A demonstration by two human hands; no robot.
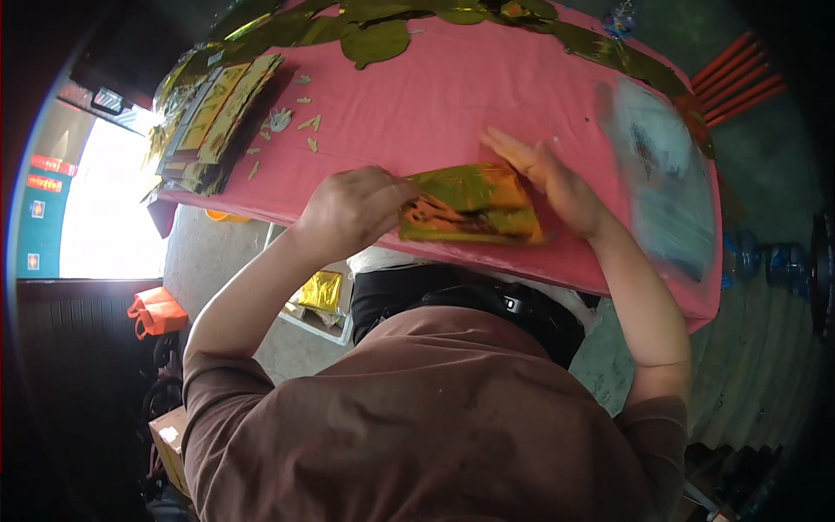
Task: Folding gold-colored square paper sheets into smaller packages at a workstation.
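A shiny gold foil packet (474,204) lies near the front edge of a table with a pink cloth (417,104). My left hand (348,213) has its fingers closed on the packet's left end. At the other end, my right hand (557,183) is held with its fingers stretched out. It is close beside the packet's right edge; blur hides whether they touch. Dark and orange reflections cover the foil, so its contents cannot be made out.
Stacked gold packets (209,122) stand at the table's left, beside small pale pieces (309,122). Clear plastic bags (665,174) lie at the right. Gold foil shapes (374,42) line the far edge. Below the table are a white bin (335,331) and an orange bag (158,311).
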